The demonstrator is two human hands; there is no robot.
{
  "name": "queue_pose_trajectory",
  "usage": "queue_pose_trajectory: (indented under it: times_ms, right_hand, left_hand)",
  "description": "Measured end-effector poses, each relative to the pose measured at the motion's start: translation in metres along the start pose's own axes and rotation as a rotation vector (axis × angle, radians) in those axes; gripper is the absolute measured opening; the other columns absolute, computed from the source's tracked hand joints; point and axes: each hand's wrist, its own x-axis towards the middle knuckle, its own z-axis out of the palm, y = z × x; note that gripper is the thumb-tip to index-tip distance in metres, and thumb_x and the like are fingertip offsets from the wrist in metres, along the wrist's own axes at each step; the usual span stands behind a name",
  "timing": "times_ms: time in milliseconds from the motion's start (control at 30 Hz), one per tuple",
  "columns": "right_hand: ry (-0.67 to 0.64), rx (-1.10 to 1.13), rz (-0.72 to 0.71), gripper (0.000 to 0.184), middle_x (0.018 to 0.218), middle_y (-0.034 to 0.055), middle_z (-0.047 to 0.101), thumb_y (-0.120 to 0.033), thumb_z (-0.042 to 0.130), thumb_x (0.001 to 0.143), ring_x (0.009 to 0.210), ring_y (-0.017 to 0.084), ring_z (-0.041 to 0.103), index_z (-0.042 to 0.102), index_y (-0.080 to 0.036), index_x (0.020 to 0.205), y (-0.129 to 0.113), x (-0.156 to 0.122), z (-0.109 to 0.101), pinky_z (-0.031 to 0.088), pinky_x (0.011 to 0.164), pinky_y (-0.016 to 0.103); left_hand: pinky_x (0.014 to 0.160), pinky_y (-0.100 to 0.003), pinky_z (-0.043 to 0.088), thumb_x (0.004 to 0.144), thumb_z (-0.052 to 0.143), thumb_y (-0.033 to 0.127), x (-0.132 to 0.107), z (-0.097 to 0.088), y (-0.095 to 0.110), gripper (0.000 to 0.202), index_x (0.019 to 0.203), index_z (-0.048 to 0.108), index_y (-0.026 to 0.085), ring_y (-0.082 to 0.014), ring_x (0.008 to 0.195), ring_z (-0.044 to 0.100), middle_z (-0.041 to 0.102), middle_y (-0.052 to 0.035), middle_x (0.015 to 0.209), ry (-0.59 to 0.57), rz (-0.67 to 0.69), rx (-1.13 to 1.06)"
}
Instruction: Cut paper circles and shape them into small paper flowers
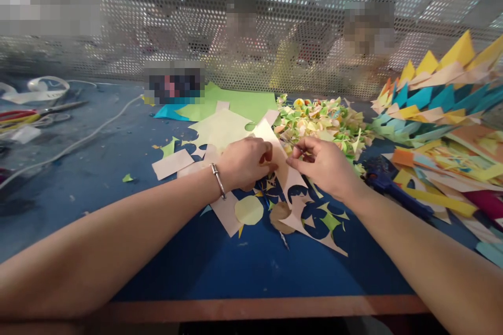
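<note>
My left hand [247, 163], with a metal bracelet on the wrist, is curled over a pale pink sheet of paper [291, 183] that has round holes cut out of it. My right hand [323, 165] is closed in a pinch just to its right, fingertips almost meeting the left hand's. What the pinch holds is too small to make out. A pale yellow paper circle [249, 210] and a brownish circle [280, 214] lie on the blue tabletop [196, 261] below the hands. A heap of small folded paper flowers [320, 120] sits just beyond the hands.
Stacks of coloured paper strips and triangles [440, 115] fill the right side. A blue glue gun [389, 186] lies beside my right forearm. Green and cream sheets [231, 110] lie behind. Scissors [43, 112], white ribbon and a white cord [86, 138] are at the left. A perforated metal screen [275, 21] closes the back.
</note>
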Motion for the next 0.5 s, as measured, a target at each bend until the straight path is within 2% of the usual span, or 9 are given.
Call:
queue_pose_trajectory:
  times_ms: [133,233,333,433,500]
  right_hand:
    - [0.152,0.173,-0.073,0.02,0.081,0.004,0.062,-0.035,0.065,0.079,0.074,0.019,0.06,0.051,-0.023,0.075,0.002,0.0,-0.004,0.048,0.066,0.034]
    - [0.233,0.251,-0.072,0.024,0.087,0.0059,0.063,-0.042,0.064,0.081,0.084,0.023,0.063,0.047,-0.024,0.079,0.002,0.0,-0.004,0.05,0.069,0.036]
    - [0.257,0.29,-0.072,0.026,0.089,0.0059,0.063,-0.043,0.063,0.082,0.089,0.023,0.064,0.044,-0.025,0.08,0.001,-0.001,-0.002,0.051,0.074,0.036]
    - [0.26,0.348,-0.107,0.027,0.088,0.0042,0.062,-0.042,0.064,0.082,0.086,0.021,0.063,0.044,-0.025,0.08,-0.001,-0.001,0.0,0.051,0.075,0.036]
    - [0.257,0.38,-0.124,0.026,0.086,0.0031,0.062,-0.04,0.065,0.082,0.08,0.019,0.062,0.044,-0.025,0.08,-0.003,-0.003,0.002,0.05,0.071,0.034]
  left_hand:
    - [0.056,-0.03,0.038,0.082,0.058,0.039,0.002,-0.002,-0.001,0.023,0.074,0.064,0.018,-0.0153,0.061,0.055,0.065,-0.0045,0.07,0.066,-0.091,-0.244]
    - [0.061,-0.027,0.045,0.082,0.061,0.039,0.004,-0.003,0.0,0.023,0.089,0.066,0.018,-0.0157,0.069,0.062,0.068,-0.0058,0.078,0.054,-0.164,-0.695]
    - [0.069,-0.024,0.049,0.079,0.066,0.028,0.004,-0.004,0.003,0.018,0.092,0.063,0.017,-0.014,0.078,0.064,0.068,-0.005,0.086,-0.064,-0.169,-1.154]
    - [0.073,-0.024,0.051,0.078,0.066,0.017,0.004,-0.005,0.009,0.006,0.08,0.061,0.015,-0.0104,0.072,0.062,0.064,-0.002,0.079,-0.122,-0.158,-1.339]
    - [0.068,-0.024,0.051,0.081,0.062,0.014,0.005,-0.005,0.011,0.006,0.077,0.058,0.015,-0.0089,0.065,0.059,0.061,-0.0003,0.072,-0.064,-0.162,-1.366]
